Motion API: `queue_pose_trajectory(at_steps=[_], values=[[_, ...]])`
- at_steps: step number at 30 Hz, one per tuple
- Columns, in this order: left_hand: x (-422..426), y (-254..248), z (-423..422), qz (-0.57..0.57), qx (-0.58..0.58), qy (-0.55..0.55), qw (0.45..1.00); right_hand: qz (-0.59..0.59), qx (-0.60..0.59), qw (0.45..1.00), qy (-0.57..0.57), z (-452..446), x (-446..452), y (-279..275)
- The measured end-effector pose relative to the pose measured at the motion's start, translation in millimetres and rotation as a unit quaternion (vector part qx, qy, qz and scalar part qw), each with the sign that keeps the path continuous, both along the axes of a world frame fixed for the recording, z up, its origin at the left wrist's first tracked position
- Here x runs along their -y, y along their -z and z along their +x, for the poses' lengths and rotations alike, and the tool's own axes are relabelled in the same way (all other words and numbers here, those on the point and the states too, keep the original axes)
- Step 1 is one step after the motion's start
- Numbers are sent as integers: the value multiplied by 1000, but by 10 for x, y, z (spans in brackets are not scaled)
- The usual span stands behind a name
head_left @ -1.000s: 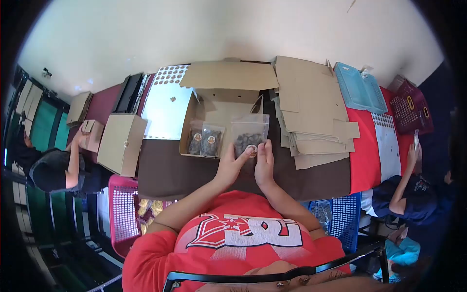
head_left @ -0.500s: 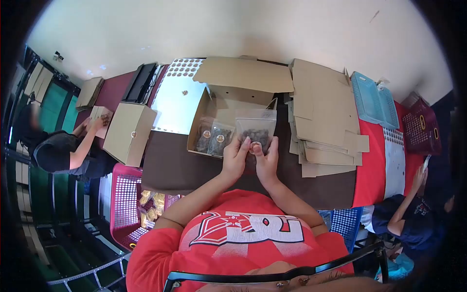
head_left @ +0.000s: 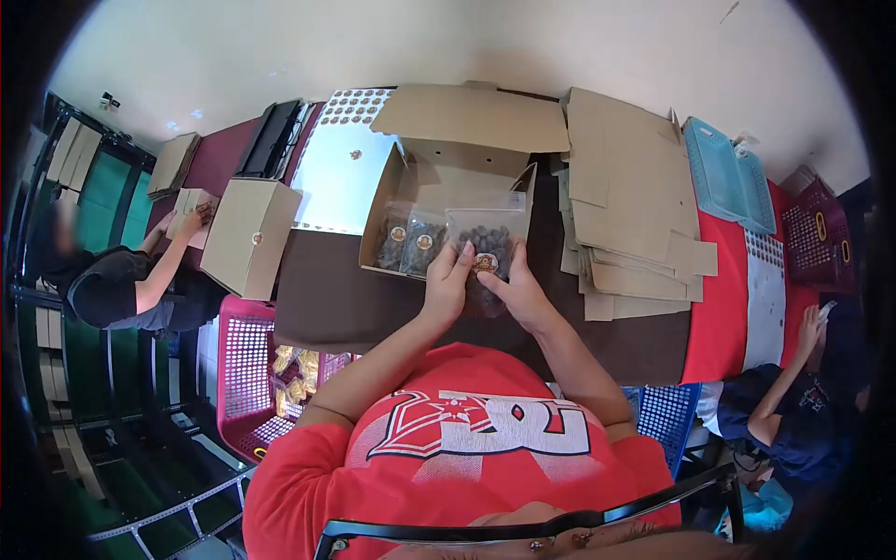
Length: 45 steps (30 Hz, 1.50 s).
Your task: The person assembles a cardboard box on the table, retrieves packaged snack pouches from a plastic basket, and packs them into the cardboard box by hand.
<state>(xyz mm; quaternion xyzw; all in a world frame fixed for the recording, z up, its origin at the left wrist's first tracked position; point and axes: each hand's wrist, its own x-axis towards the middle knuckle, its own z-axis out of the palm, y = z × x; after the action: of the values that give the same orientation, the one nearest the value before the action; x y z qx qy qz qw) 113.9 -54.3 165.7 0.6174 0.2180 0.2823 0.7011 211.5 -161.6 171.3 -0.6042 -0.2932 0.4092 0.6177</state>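
Between my two hands is a clear zip bag [head_left: 495,238] of dark, lumpy pieces, with a round brown sticker on its front. My left hand [head_left: 450,285] grips the bag's left side, thumb near the sticker. On the other side my right hand [head_left: 521,291] has its fingers round the bag and its thumb by the sticker's lower edge. Just behind the bag stands an open cardboard box [head_left: 457,168], its lid folded back. Inside its left part lie similar bags [head_left: 423,250], each with a round sticker.
Flattened cardboard sheets [head_left: 635,215] are stacked at right, beside blue baskets [head_left: 723,177]. A sticker sheet [head_left: 341,187] and closed box [head_left: 247,238] lie left. A purple crate [head_left: 245,373] holds golden packets. One person works at far left, another at far right.
The bag now shows more of its front and sticker; my right thumb has shifted off the sticker to its lower edge. Both hands still hold it. The view has tilted slightly.
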Motion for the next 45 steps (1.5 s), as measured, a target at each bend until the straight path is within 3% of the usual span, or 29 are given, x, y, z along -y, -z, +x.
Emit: queue_pose_trajectory(at_steps=[2,4,6,8,9,13,16,22,25,29,31,32,33,35,37,42,45], values=[[-14,-6,-4,-27,1,-3,1000,16,-19,1000,-10,-2,21,65],[-85,-84,5,-154,13,76,985,32,-38,999,-21,-58,32,100],[-86,-227,-30,-155,-30,107,982,99,-108,987,69,-121,-6,78],[-54,-284,-25,41,-83,67,993,84,-120,986,74,-126,6,-28],[-47,-307,-2,68,-40,48,996,69,-65,993,64,-105,15,7],[-99,-221,21,43,-74,52,995,15,78,996,41,-121,71,30],[-38,-249,21,-46,-63,18,997,21,146,988,52,-148,77,111],[-3,-190,-20,-50,-68,-28,996,0,153,988,24,-209,103,41],[-22,-174,-29,-132,-32,-30,990,-6,146,989,2,-243,112,55],[-53,-68,-5,-110,-26,-22,993,19,161,986,25,-275,121,70],[-83,-4,-51,-58,-39,16,997,139,-96,981,91,-272,109,47],[-72,24,-80,-5,-56,55,997,139,-95,981,92,-263,117,52],[4,-208,-105,-62,-80,64,993,122,-86,980,128,-251,113,74],[70,-148,-104,-16,-42,55,997,104,-83,973,190,-246,100,109],[100,-120,-91,41,14,19,999,98,-76,977,175,-231,134,118],[54,-111,-162,37,22,16,999,91,-69,982,148,-295,155,27],[62,-78,-201,64,-22,49,996,117,-46,974,186,-302,180,23]])
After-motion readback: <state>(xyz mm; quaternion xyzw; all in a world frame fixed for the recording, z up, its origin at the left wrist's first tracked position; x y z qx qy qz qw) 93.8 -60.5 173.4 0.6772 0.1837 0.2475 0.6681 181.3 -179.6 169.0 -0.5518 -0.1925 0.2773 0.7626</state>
